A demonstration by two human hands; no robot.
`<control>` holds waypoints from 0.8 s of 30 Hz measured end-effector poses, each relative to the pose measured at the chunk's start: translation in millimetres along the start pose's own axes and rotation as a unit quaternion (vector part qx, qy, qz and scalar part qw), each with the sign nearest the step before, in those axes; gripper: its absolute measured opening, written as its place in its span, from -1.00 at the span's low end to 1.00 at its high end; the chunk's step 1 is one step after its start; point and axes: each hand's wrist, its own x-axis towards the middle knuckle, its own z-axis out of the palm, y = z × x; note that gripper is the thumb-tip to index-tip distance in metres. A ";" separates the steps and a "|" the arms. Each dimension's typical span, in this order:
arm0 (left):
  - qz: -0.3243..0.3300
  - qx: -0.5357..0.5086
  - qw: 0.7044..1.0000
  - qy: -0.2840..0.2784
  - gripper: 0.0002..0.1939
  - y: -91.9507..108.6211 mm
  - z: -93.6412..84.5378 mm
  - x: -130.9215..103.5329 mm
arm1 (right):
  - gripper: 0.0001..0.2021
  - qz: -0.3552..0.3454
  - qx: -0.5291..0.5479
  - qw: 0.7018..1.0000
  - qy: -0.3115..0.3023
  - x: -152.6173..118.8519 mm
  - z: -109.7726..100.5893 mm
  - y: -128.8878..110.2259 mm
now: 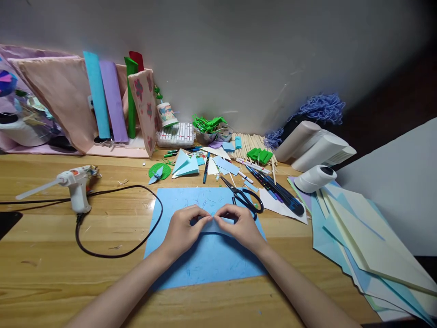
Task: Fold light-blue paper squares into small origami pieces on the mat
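Note:
Both hands meet over a large blue sheet lying on the wooden table. Between them is a small piece of light blue paper. My left hand pinches its upper left part with thumb and forefinger. My right hand pinches the same paper just to the right, the fingertips of both hands almost touching. The fingers hide part of the paper's upper edge. Black-handled scissors lie just beyond my right hand, partly on the blue sheet, their blades pointing away to the left.
A white glue gun stands at left, its black cord looping toward the blue sheet. Behind lie paper scraps, pens and a box of markers. Stacked coloured paper and a white bottle are at right.

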 end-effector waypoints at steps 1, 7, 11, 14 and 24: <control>0.006 0.006 1.000 0.004 -0.82 1.3 0.2 -0.3 | -0.89 0.000 -0.003 1.000 0.001 0.1 -0.6 -0.5; -0.005 0.018 0.999 0.036 -0.83 0.1 -9.7 5.2 | -0.89 0.016 -0.023 0.999 0.023 5.3 -18.8 5.8; -0.043 0.002 0.996 0.080 -0.82 -7.7 -18.9 9.5 | -0.82 0.033 0.001 0.996 0.085 9.3 -29.1 12.6; -0.100 -0.052 0.990 0.084 -0.80 -10.9 -18.5 11.1 | -0.75 0.058 0.065 0.993 0.079 8.0 -23.1 11.3; -0.068 -0.056 0.994 -0.071 -0.79 3.6 -4.4 -1.1 | -0.86 0.015 -0.039 0.999 -0.013 -6.4 8.3 -1.0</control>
